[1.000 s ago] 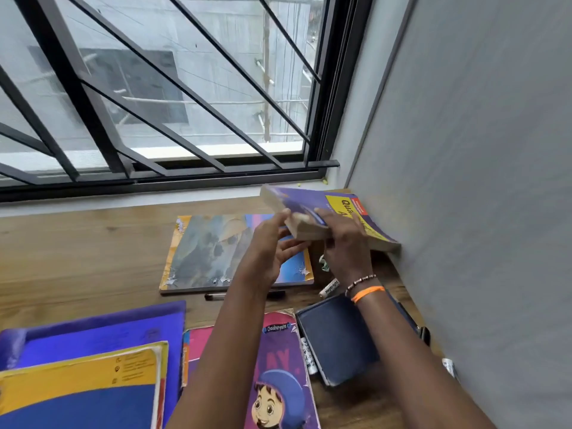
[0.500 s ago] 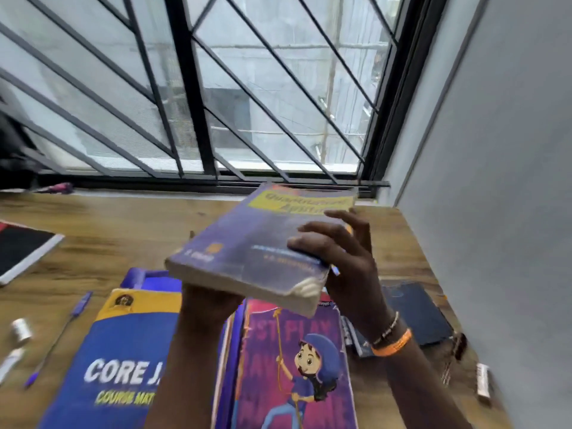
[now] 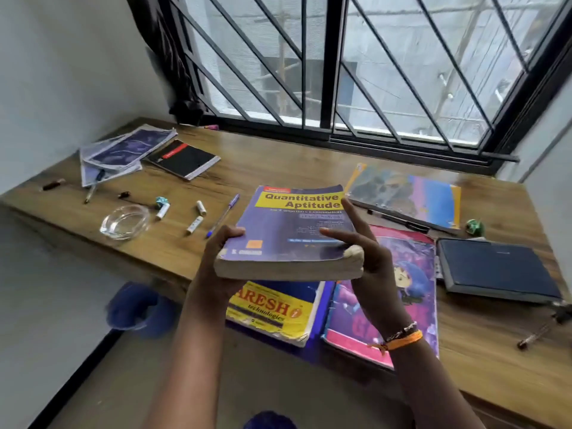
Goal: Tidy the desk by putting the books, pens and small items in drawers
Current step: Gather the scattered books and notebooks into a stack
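Two hands hold my thick purple Quantitative Aptitude book: left hand grips its corner, right hand steadies, fingers extended.

I see a wooden desk with a warm brown grain, set into a corner and running along under a wide window. The window has a dark frame and black metal bars, some upright and some slanting across the glass. Through it I can make out pale grey building walls outside, and soft daylight comes in over the desk top. A dark cloth hangs at the window's left edge. The left wall is plain and off-white; the right wall is a light grey. Below the desk's near edge I see a pale floor with a dark strip crossing it.
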